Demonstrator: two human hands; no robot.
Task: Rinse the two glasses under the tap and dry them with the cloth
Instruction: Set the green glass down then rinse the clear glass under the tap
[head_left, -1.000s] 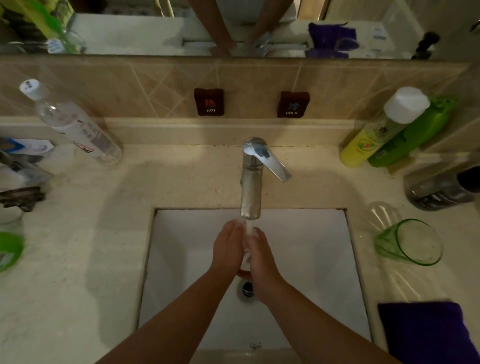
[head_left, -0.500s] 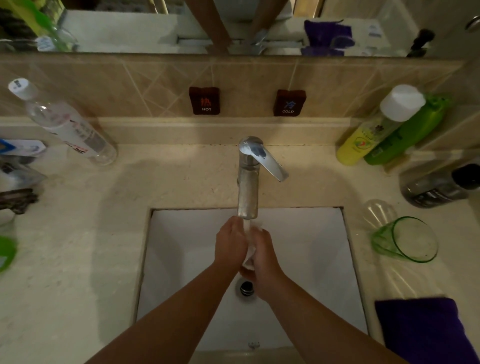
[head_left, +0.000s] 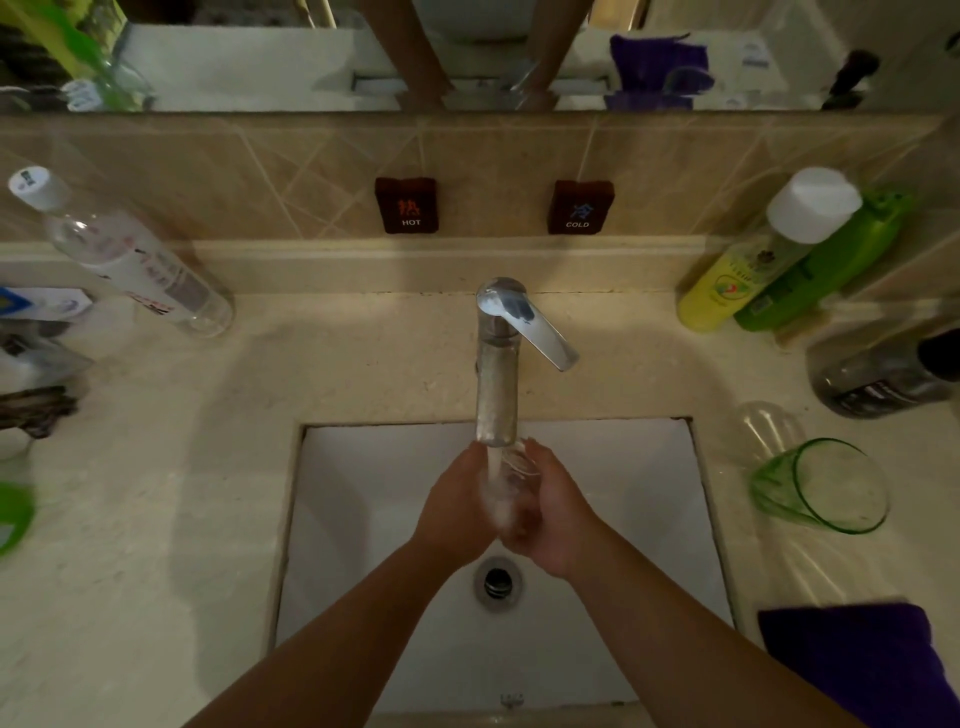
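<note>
A clear glass (head_left: 514, 467) is held under the running tap (head_left: 497, 374) over the white sink (head_left: 649, 493). My left hand (head_left: 457, 512) and my right hand (head_left: 553, 512) both wrap around it, and water streams down between them. The glass is mostly hidden by my fingers. A green-tinted glass (head_left: 821, 486) lies on its side on the counter to the right of the sink. A purple cloth (head_left: 857, 670) lies folded at the front right corner of the counter.
A clear bottle (head_left: 124, 260) leans at the back left. Yellow (head_left: 748, 265) and green (head_left: 831, 265) bottles lean at the back right, with a dark jar (head_left: 883, 379) below them. Clutter sits along the left edge. The drain (head_left: 497, 582) lies under my hands.
My hands have shifted slightly around the glass under the stream; the glass rim now shows above my right fingers. Nothing else has moved.
</note>
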